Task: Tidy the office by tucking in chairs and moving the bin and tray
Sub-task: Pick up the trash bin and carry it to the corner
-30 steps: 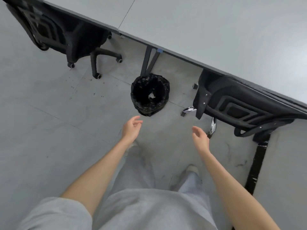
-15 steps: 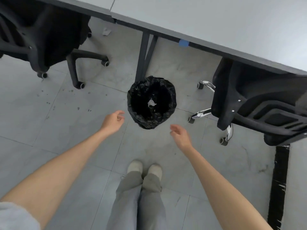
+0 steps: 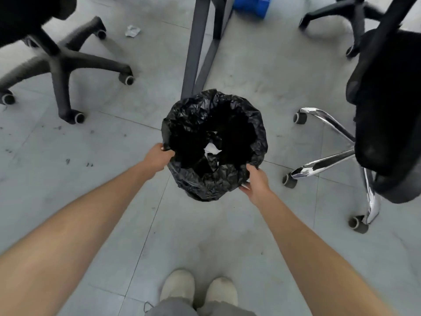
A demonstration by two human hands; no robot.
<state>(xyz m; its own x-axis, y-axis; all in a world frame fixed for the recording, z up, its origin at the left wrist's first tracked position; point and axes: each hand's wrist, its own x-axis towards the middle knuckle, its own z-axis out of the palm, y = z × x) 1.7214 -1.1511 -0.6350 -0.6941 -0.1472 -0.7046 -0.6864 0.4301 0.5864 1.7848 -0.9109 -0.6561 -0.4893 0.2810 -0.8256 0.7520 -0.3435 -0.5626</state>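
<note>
A round bin point(image 3: 257, 124) lined with a crumpled black bag stands on the floor in front of the desk leg. White paper point(image 3: 211, 149) lies inside it. My left hand point(image 3: 157, 158) grips the bin's left rim, fingers curled over the edge. My right hand point(image 3: 256, 181) grips the near right rim. A black office chair point(image 3: 387, 115) with a chrome base stands to the right. Another black chair's base point(image 3: 61, 62) is at the upper left.
The grey desk leg point(image 3: 196, 42) rises just behind the bin. A blue tray point(image 3: 250, 4) sits on the floor at the top edge. A scrap of paper point(image 3: 132, 31) lies on the tiles. My shoes point(image 3: 198, 288) stand at the bottom.
I have bent lower toward the floor. Both hands have reached forward from open in the air to gripping the bin's rim on either side.
</note>
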